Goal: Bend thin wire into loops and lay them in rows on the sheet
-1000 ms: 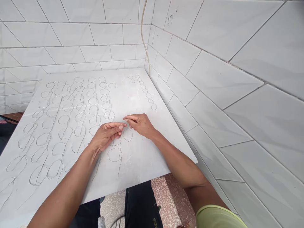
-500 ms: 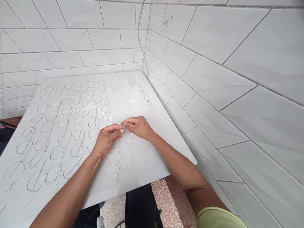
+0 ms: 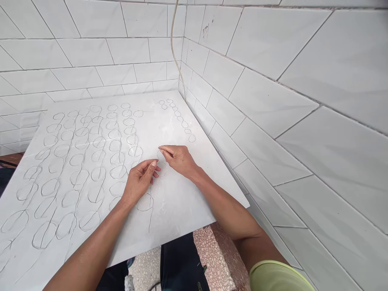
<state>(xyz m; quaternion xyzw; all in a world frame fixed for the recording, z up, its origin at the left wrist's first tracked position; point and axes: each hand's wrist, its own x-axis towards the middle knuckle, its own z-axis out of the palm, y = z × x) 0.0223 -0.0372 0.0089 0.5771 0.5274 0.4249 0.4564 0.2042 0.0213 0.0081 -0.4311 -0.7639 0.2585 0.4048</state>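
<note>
Over the near middle of a white board [image 3: 182, 202], both my hands work on one thin dark wire [image 3: 158, 155]. My left hand [image 3: 141, 178] pinches its lower part between thumb and forefinger, the other fingers loosely curled. Slightly higher and to the right, my right hand [image 3: 178, 158] grips the upper end in a thumb-and-finger pinch. Between them the short piece of wire looks bent. A faint wire ring [image 3: 163, 169] shows just under the hands. Below my left hand lies a larger wire ring [image 3: 144, 202] with a straight wire tail [image 3: 150, 220] running toward the board's front edge.
Rows of wire rings [image 3: 69, 199], several with wires across them, cover the board's left side. A chain of small rings [image 3: 180, 118] lies at the far right. White tiled walls [image 3: 266, 81] border the back and right, with a cable [image 3: 173, 40] hanging in the corner.
My hands have moved apart: the right has lifted slightly up from the left, and a short piece of wire now shows between them. The view has shifted slightly.
</note>
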